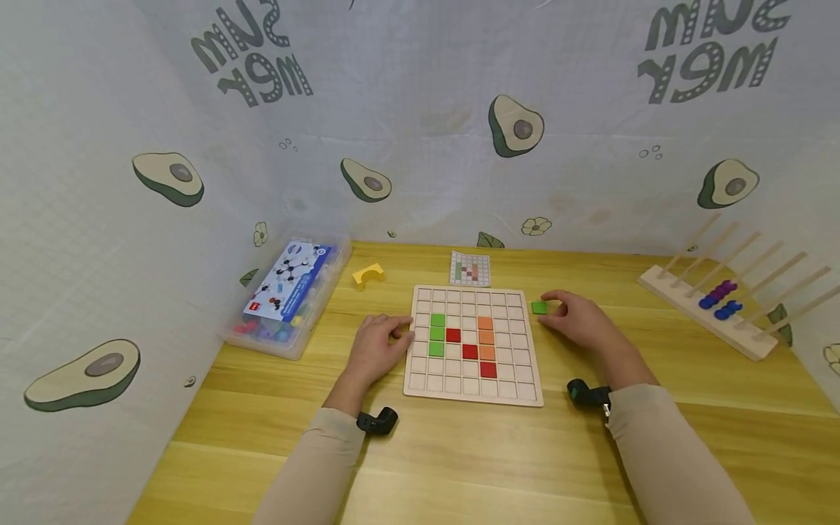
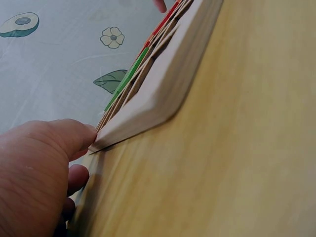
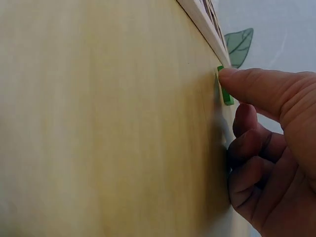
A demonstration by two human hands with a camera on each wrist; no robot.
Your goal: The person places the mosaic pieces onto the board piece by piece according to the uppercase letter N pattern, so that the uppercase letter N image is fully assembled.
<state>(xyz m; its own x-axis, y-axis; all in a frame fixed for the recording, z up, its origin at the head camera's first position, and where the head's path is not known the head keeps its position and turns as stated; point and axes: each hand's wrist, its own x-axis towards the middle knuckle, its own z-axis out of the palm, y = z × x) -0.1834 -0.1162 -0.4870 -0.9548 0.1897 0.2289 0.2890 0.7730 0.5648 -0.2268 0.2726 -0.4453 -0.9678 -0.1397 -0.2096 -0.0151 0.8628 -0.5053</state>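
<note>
A wooden grid board [image 1: 442,385] lies on the table, with green tiles [image 1: 437,334], red tiles [image 1: 469,351] and orange tiles [image 1: 485,337] in some squares. My left hand [image 1: 375,348] is at the board's left edge, thumb and index fingertips against it. In the left wrist view, the thumb of the left hand [image 2: 39,173] touches the frame near a corner. Just off the board's right side, my right hand [image 1: 580,321] pinches a loose green square tile [image 1: 539,308]. The right wrist view shows the thumb of the right hand [image 3: 276,98] on this tile, other fingers curled below.
Behind the board lies a small printed pattern card [image 1: 469,269]. A yellow arch block [image 1: 369,275] sits to its left. Further left is a clear plastic case [image 1: 289,292] with colored pieces. At right stands a wooden peg rack [image 1: 709,313] with blue and purple beads.
</note>
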